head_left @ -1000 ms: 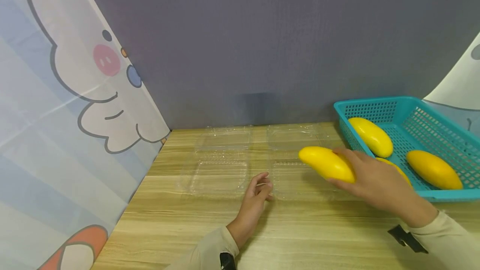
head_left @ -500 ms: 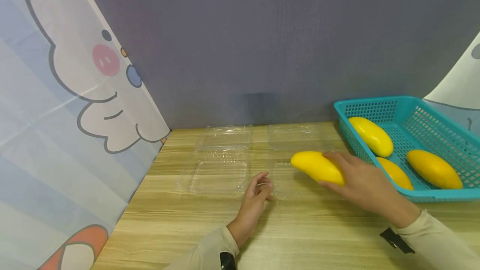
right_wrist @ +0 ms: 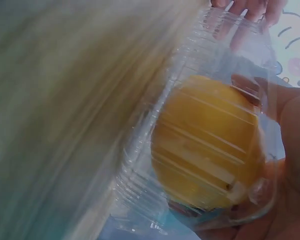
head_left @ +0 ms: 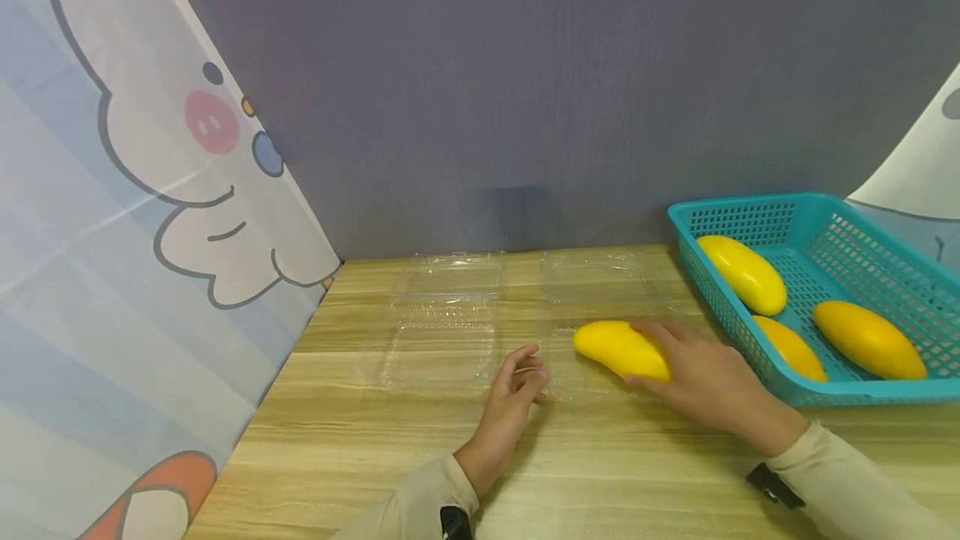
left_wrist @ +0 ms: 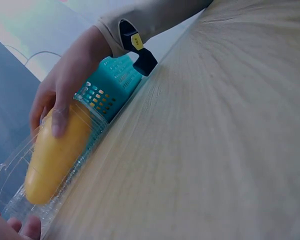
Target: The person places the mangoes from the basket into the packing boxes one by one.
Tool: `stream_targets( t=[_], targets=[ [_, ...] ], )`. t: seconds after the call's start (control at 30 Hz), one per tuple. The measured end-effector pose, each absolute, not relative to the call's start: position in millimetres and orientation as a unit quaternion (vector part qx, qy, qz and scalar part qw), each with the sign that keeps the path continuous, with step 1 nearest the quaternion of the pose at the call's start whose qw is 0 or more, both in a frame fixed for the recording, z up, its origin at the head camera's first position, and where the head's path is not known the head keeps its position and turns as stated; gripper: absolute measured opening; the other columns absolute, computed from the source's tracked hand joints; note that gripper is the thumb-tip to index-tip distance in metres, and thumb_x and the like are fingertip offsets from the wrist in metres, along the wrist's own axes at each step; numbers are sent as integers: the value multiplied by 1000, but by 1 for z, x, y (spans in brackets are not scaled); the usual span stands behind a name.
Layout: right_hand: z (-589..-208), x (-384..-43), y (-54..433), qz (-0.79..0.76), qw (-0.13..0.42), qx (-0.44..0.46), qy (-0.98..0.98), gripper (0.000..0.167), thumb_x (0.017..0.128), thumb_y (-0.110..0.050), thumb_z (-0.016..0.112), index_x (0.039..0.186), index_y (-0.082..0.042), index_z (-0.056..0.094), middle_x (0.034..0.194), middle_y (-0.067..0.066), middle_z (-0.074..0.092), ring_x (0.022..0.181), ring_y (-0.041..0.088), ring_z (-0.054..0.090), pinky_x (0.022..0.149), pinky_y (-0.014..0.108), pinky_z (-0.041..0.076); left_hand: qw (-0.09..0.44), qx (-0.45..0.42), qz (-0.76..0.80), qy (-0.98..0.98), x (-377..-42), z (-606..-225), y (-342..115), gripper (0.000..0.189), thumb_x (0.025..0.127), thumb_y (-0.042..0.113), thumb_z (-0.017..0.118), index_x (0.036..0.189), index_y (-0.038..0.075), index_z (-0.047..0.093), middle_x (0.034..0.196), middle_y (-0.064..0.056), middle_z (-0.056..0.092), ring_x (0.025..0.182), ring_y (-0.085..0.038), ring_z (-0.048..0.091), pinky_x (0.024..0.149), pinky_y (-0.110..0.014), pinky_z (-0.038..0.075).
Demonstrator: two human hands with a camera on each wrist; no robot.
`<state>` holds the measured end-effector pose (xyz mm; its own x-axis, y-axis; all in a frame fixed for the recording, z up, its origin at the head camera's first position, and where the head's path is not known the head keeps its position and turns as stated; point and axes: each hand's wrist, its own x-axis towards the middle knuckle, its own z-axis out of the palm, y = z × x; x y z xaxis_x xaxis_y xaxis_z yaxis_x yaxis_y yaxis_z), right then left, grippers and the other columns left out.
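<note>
The right hand (head_left: 708,377) holds a smooth, yellow, oblong mango (head_left: 621,348) inside the near half of a ribbed, clear plastic box (head_left: 562,369). The left hand (head_left: 510,402) is relaxed, fingers loosely bent, at the box's left edge. A strip of wood-grain bench (head_left: 600,473) separates this box from a second box (head_left: 442,352); the perforated teal basket (head_left: 885,394) stands near its right edge. Compared with one second earlier, the mango sits lower and farther left.

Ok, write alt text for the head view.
A right hand holds a yellow fruit in an open clear container on a wooden table, left hand beside it. Another clear container sits left; a teal basket with three more fruits stands right.
</note>
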<state>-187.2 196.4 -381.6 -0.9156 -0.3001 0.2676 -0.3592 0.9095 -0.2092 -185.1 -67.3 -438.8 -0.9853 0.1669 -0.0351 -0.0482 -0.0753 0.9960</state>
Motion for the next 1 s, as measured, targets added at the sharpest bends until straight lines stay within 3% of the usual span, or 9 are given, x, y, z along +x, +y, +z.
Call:
stream_targets(
  t=[0.3,0.57,0.87,1.0],
  targets=[
    [-385,-190,197,127,102,177,-971,78,87,-69,60,142,-14,52,133,22,61,113,44,63,79,60,54,73,49,735,672,-183,-438,-67,48,101,18,57,145,7,42,135,-16,46,105,-12,53,87,-28,49],
    [-382,-189,196,121,87,203,-968,72,94,-63,53,145,-13,50,139,21,57,121,45,58,89,62,51,76,53,732,675,-185,-440,-68,49,100,19,57,145,7,41,135,-16,45,106,-12,53,88,-27,48],
    [-365,-183,210,132,74,245,-958,51,93,-37,69,138,-16,56,138,13,59,120,38,60,91,58,52,98,59,727,677,-183,-439,-69,52,101,23,56,147,11,37,140,-14,39,103,-17,51,90,-29,46],
    [-366,-184,211,138,68,263,-953,50,92,-34,71,137,-17,57,137,11,60,119,37,61,90,57,53,94,60,730,674,-184,-438,-69,51,101,21,57,147,10,38,140,-15,40,104,-15,50,89,-29,47]
  ],
)
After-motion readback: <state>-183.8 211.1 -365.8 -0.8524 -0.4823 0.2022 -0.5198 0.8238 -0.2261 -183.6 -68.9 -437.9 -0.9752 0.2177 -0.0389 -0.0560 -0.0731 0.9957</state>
